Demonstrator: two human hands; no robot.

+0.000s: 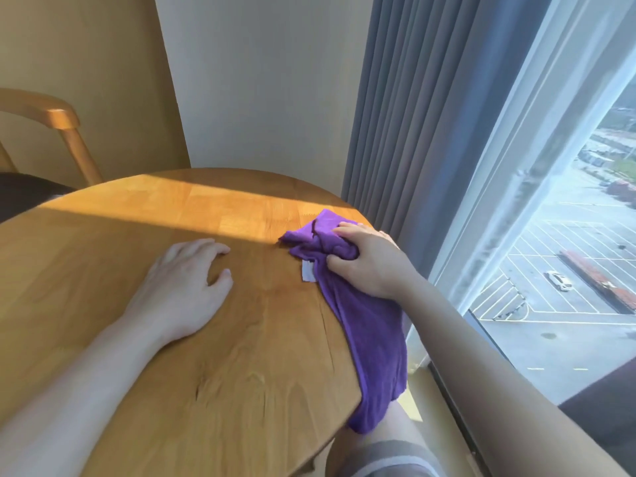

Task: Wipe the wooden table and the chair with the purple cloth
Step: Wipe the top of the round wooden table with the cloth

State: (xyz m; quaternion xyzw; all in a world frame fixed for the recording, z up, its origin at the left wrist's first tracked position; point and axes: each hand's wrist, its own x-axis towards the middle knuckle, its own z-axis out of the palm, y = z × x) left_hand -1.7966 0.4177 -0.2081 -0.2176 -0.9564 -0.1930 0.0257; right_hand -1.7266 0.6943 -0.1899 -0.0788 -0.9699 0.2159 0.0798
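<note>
The round wooden table [179, 356] fills the lower left of the head view. The purple cloth [368, 325] lies along its right edge, its lower end hanging over the rim. My right hand [370, 258] grips the bunched upper part of the cloth near the table's right edge. My left hand [184, 282] rests flat on the tabletop near the middle, fingers spread, holding nothing. The wooden chair [56, 120] with a dark seat stands behind the table at the far left.
A grey curtain [423, 115] and a sheer white one hang right of the table beside a tall window [568, 270]. A pale wall stands behind. My knee shows under the table's front right edge.
</note>
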